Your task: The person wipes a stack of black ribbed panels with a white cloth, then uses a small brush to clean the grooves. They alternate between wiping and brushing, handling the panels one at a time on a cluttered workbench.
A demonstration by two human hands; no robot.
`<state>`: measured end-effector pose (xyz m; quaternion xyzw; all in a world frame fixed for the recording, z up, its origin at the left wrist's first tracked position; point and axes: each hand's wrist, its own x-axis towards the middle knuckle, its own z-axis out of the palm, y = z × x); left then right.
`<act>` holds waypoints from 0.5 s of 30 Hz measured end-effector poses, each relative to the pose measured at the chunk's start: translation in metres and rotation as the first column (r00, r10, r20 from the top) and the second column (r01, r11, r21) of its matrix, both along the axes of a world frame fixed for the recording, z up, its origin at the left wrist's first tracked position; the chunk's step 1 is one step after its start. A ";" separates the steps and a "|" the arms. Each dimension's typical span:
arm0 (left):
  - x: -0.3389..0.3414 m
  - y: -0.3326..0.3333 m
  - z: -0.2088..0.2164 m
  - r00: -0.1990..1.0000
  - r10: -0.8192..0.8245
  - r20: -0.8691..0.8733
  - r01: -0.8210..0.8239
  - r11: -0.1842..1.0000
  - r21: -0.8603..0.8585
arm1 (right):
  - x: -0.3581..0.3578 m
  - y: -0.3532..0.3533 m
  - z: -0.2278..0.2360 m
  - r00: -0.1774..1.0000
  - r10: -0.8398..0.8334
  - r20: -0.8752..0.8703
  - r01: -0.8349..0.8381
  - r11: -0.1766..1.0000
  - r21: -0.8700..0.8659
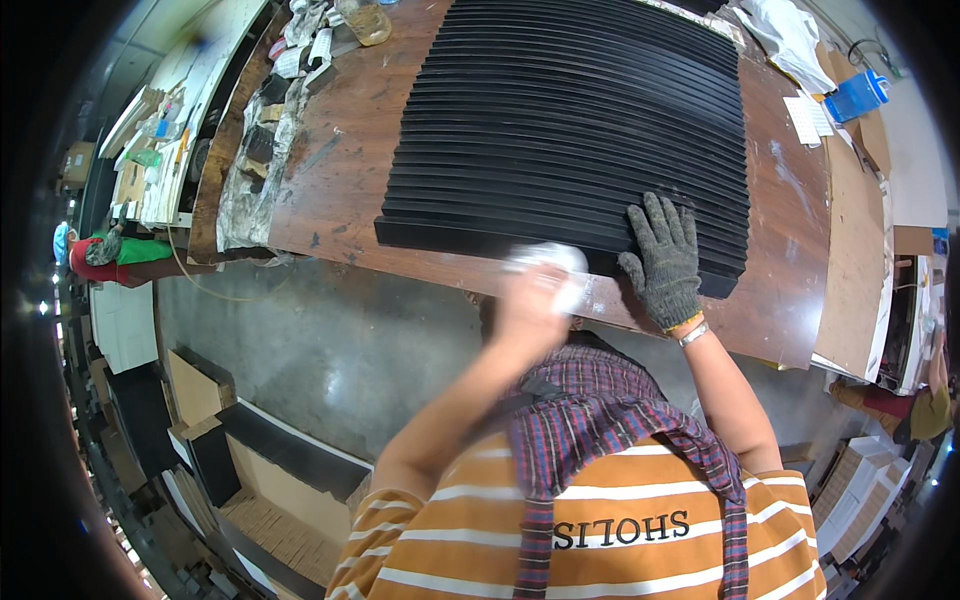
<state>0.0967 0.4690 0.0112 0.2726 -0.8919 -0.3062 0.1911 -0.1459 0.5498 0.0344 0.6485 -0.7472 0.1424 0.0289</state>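
Long black strips lie side by side in a wide ribbed row on the brown wooden table. My right hand, in a dark grey knitted glove, rests flat on the near right part of the row with its fingers spread. My left hand is bare and smeared by motion. It is closed on a white wad, which looks like a cloth, at the near edge of the front strip. The blur hides whether the wad touches that strip.
A clear jar and stained scraps lie at the table's left. At the far right are a blue container and white paper. Open cardboard boxes stand on the floor at lower left. Another person is at far left.
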 end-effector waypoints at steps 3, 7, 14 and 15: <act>-0.044 0.041 -0.020 0.822 -0.496 -0.281 0.535 0.841 0.081 | -0.002 -0.002 -0.003 1.000 0.014 0.008 -0.014 1.000 -0.027; 0.003 0.007 0.003 0.927 -0.086 -0.366 0.243 0.880 0.409 | 0.002 -0.005 0.006 0.999 0.018 -0.041 -0.019 0.999 -0.044; 0.093 -0.156 0.090 0.744 0.606 -0.282 -0.488 0.781 0.390 | 0.050 -0.008 0.009 0.985 0.160 0.062 -0.162 0.986 0.029; 0.097 -0.188 0.094 0.736 0.598 -0.317 -0.483 0.792 0.374 | 0.056 -0.011 0.005 0.989 0.146 0.016 -0.146 0.989 0.020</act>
